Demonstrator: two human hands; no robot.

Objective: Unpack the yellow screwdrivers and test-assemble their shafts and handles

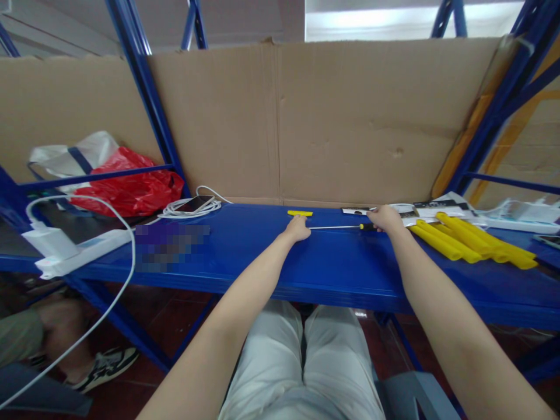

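Observation:
A screwdriver point(335, 227) lies level between my two hands, with a thin metal shaft and a black-and-yellow handle. My right hand point(385, 218) is closed around the handle end. At the left end of the shaft, the fingers of my left hand point(298, 229) are pressed together and cover its tip. Just beyond those fingers is a short yellow bar point(300, 213); whether they touch it I cannot tell. Several yellow tubes point(472, 239) lie to the right of my right hand, beside black-and-white packaging point(441, 207).
The blue shelf top point(245, 251) is backed by a cardboard panel point(350, 122). A phone and coiled white cable point(188, 207), a red bag point(131, 184) and a white power strip point(87, 254) are on the left. Another person's leg point(65, 332) shows at lower left.

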